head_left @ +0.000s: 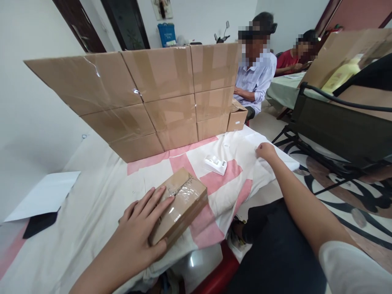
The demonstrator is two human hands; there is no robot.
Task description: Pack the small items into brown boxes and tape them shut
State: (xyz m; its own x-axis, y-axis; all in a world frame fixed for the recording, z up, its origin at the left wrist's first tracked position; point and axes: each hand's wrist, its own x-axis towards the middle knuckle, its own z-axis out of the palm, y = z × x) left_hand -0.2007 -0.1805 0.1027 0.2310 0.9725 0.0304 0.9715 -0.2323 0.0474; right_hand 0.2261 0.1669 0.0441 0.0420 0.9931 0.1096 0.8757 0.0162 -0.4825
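The far side and underside of the box [185,200] are hidden, and part of its top is covered by the left hand [137,226]. The bench is concealed by a pink and white cloth [211,228], on which the box is rested near the front edge. The person's legs are cut off by the lower frame edge. Behind the tall stack [171,98] of taped cartons, a co-worker [257,81] is partly screened, and the face is blurred. The left hand is laid open on the box, with the fingers extended across the top and the thumb placed against its near end; the wrist is angled up from the lower left. The right arm is stretched forward and away to the side, and the right hand [266,151] is turned so that the fingers are curled in near the bench's right edge; whether anything is held in that grip cannot be told. Between the hands, beyond the box and apart from it, a white dispenser [215,165] is seen lying on the cloth.
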